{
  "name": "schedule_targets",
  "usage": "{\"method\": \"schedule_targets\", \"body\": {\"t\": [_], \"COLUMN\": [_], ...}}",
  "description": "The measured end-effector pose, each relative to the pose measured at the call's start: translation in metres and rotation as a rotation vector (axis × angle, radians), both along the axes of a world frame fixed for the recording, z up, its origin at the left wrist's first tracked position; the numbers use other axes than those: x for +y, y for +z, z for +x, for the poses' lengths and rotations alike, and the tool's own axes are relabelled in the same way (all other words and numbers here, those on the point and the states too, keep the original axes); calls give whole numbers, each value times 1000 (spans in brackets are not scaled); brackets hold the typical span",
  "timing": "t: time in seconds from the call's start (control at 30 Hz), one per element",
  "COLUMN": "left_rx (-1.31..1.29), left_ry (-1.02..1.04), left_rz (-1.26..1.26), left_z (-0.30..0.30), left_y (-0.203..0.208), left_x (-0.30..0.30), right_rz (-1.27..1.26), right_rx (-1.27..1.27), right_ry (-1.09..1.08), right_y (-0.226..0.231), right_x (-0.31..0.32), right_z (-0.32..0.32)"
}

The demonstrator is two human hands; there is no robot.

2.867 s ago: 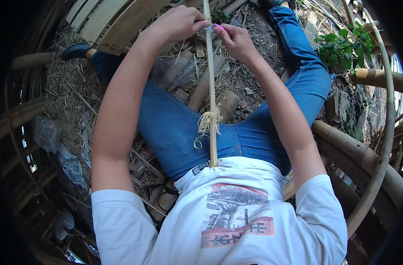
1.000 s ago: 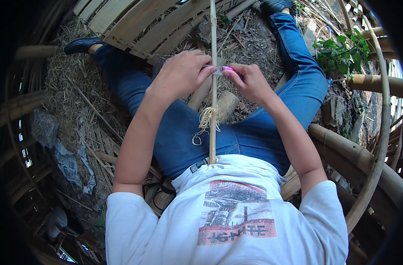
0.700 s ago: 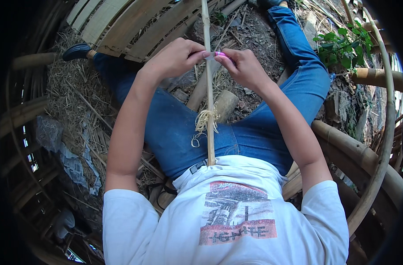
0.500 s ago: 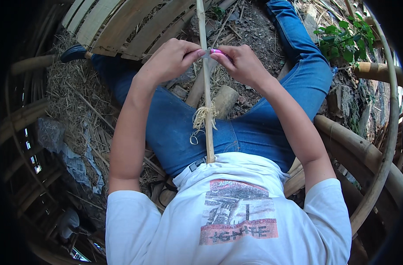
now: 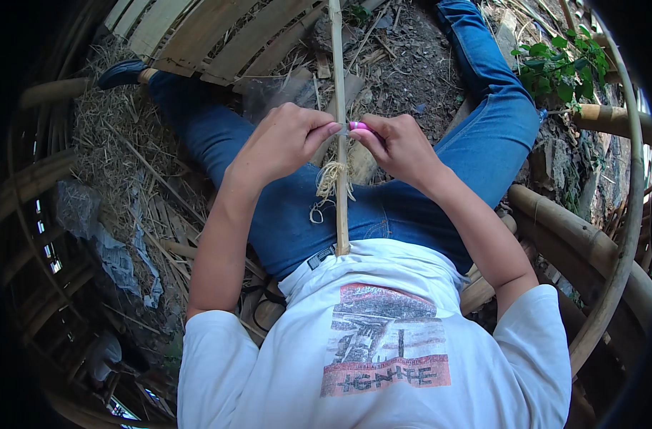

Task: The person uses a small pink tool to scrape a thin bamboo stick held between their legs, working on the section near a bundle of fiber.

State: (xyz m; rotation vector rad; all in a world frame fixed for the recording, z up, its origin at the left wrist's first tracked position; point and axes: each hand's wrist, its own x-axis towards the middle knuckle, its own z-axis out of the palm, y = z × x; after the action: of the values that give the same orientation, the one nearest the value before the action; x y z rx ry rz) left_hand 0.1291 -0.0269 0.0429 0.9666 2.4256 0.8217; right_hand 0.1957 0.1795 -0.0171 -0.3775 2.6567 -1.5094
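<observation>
A long pale stick [image 5: 341, 196] runs from my waist away between my spread legs, with its near end against my belt. Across it lies a small knife with a pink handle [image 5: 359, 126]. My right hand [image 5: 399, 146] is closed around that handle, just right of the stick. On the other side, my left hand [image 5: 277, 143] is pinched at the far end of the blade, which is mostly hidden by the fingers. Curled pale shavings [image 5: 329, 175] cling to the stick below both hands, over my jeans [image 5: 290, 214].
A slatted wooden panel [image 5: 215, 36] stands at the far left, by my foot. Dry straw [image 5: 115, 143] and crumpled plastic [image 5: 79, 204] lie at left. At right are thick bamboo poles [image 5: 576, 225], a curved pole [image 5: 631, 214] and a leafy plant [image 5: 561, 68].
Both hands have come down along the stick toward my body, with the knife held across it. The shavings still hang on the stick.
</observation>
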Motion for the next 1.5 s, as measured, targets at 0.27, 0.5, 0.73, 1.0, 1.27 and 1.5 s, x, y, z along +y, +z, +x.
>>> {"method": "schedule_targets", "body": {"t": [0.27,0.5,0.73,1.0,1.27,1.5], "left_rx": [-64,-158,-149,114,152,153], "left_ry": [-5,-43,19,108,86,88], "left_rz": [-68,-44,11,9,-54,-26], "left_z": [5,25,21,-44,-51,-43], "left_y": [6,-3,1,-5,-7,-5], "left_x": [1,-7,-7,13,9,11], "right_rz": [-7,-64,-96,-32,35,15], "right_rx": [-63,-33,-193,110,255,239], "right_ry": [-15,46,48,-166,-172,-161], "right_y": [1,0,14,-4,-14,-20], "right_x": [-3,-2,3,10,5,4], "right_z": [11,32,17,-59,-67,-59]}}
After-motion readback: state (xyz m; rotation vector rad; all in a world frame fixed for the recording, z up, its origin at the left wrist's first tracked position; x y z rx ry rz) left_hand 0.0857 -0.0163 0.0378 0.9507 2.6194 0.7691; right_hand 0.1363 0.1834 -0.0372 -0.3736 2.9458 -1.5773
